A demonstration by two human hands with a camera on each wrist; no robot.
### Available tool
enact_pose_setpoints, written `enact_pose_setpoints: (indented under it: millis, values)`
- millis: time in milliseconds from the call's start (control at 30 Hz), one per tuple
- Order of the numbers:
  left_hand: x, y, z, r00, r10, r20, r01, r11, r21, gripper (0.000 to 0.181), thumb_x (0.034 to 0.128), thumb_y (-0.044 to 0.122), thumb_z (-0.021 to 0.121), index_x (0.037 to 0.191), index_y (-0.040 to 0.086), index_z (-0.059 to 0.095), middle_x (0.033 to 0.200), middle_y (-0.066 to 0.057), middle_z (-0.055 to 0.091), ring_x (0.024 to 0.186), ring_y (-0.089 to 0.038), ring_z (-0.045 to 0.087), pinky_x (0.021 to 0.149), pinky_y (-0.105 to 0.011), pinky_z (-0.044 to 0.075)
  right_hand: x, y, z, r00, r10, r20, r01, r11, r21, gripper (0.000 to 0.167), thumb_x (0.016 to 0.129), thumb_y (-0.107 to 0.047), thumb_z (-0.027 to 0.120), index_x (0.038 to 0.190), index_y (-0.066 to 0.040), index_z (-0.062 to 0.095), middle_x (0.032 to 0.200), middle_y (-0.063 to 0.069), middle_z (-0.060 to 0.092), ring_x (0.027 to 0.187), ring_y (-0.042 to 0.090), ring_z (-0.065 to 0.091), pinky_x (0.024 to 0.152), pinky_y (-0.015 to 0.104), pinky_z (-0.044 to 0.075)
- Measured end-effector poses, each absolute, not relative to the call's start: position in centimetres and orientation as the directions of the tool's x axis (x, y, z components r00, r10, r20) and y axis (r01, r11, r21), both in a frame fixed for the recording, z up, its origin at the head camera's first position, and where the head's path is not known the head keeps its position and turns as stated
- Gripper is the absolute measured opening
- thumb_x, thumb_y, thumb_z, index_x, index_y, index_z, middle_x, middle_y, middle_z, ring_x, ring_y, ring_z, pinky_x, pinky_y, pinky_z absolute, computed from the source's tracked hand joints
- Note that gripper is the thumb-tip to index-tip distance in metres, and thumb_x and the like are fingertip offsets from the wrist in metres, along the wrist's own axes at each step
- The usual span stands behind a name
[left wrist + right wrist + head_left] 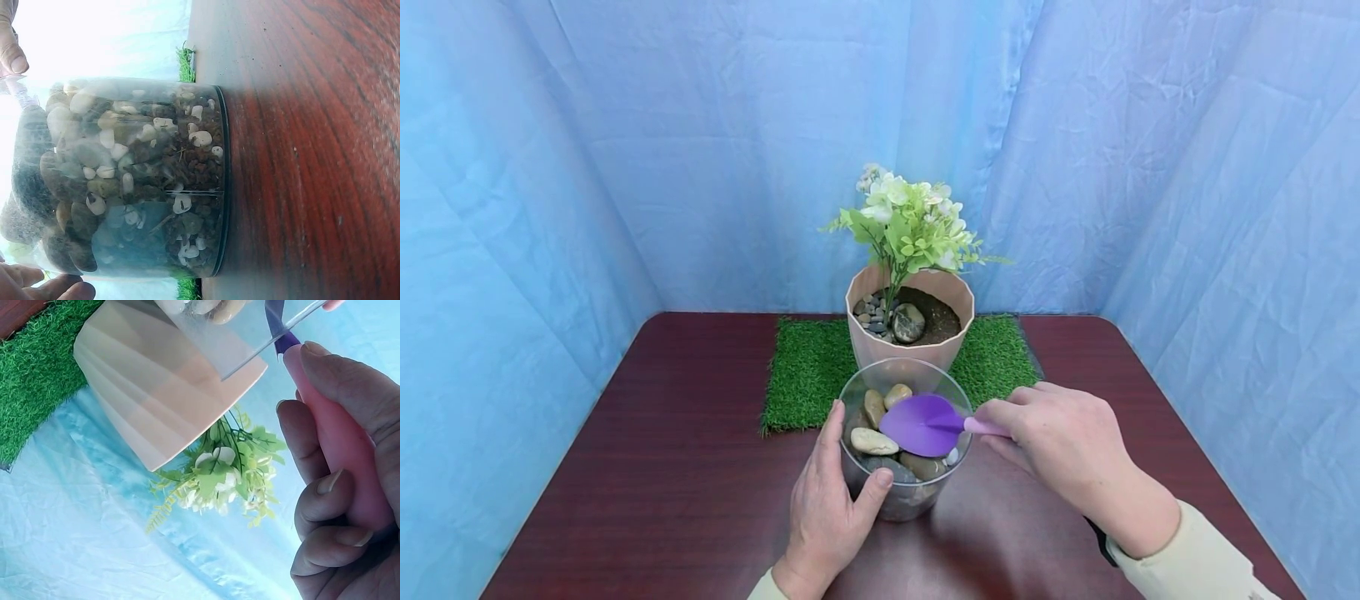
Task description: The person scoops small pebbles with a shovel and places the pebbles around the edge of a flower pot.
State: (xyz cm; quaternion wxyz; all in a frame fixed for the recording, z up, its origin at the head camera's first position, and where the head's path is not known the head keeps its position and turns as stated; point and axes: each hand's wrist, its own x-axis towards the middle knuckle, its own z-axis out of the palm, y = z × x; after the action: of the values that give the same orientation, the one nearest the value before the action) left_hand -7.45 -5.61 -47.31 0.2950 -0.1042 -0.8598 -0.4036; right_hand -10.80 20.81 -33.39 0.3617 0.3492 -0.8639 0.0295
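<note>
A clear container [901, 500] stands near the middle of the table, with large stones [874, 442] at its top; smaller pebbles [128, 181] show through its wall in the left wrist view. My left hand [831, 504] rests against the container's left side, fingers extended around it and thumb at the near rim. My right hand [1067, 446] grips the pink handle [337, 437] of a small shovel, fingers curled round it. Its purple blade [921, 425] lies inside the container's mouth, over the stones.
Behind the container, a pale pink pot [902, 357] holds soil, pebbles, one larger stone [908, 323] and a white-flowered plant [917, 221]. Green artificial turf [808, 375] lies under the pot on the dark red table [685, 450]. Blue curtains [760, 167] hang around the back and sides.
</note>
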Motion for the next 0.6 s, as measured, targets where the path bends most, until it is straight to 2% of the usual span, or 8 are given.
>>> enact_pose_setpoints:
  millis: [133, 300, 500, 600]
  values:
    - [-7.5, -5.6, -47.4, -0.801, -0.057, 0.596, 0.421, 0.654, 0.629, 0.092, 0.0915, 0.047, 0.073, 0.165, 0.011, 0.031, 0.165, -0.008, 0.042, 0.145, -0.027, 0.05, 0.11, -0.048, 0.048, -10.9, 20.6, -33.7, -0.508, -0.584, 0.632, -0.627, 0.755, 0.194, 0.053, 0.108, -0.06, 0.04, 0.08, -0.034, 0.077, 0.061, -0.016, 0.056, 0.053, 0.007, 0.053, 0.04, 0.026, 0.03]
    - [-7.6, -5.7, -47.5, -0.795, -0.056, 0.604, 0.428, 0.655, 0.623, 0.091, 0.0928, 0.05, 0.071, 0.165, 0.01, 0.031, 0.165, -0.009, 0.043, 0.145, -0.027, 0.05, 0.11, -0.048, 0.048, -11.1, 20.6, -34.2, -0.521, -0.589, 0.618, -0.637, 0.75, 0.178, 0.042, 0.105, -0.058, 0.052, 0.08, -0.033, 0.076, 0.063, -0.016, 0.057, 0.054, 0.008, 0.055, 0.04, 0.027, 0.034]
    - [-7.6, -5.6, -47.6, -0.792, -0.06, 0.607, 0.427, 0.657, 0.621, 0.09, 0.0932, 0.05, 0.071, 0.164, 0.011, 0.031, 0.164, -0.009, 0.044, 0.144, -0.028, 0.051, 0.108, -0.05, 0.049, -11.3, 20.5, -34.5, -0.529, -0.585, 0.615, -0.648, 0.746, 0.153, 0.042, 0.104, -0.059, 0.053, 0.082, -0.033, 0.077, 0.064, -0.016, 0.06, 0.055, 0.008, 0.057, 0.041, 0.026, 0.035]
    - [-7.6, -5.6, -47.7, -0.787, -0.061, 0.614, 0.432, 0.657, 0.619, 0.09, 0.0934, 0.05, 0.071, 0.164, 0.011, 0.031, 0.164, -0.009, 0.044, 0.143, -0.029, 0.052, 0.106, -0.05, 0.05, -11.3, 20.5, -34.5, -0.55, -0.586, 0.596, -0.657, 0.744, 0.126, 0.029, 0.099, -0.056, 0.065, 0.084, -0.034, 0.077, 0.067, -0.017, 0.062, 0.056, 0.006, 0.058, 0.042, 0.027, 0.039]
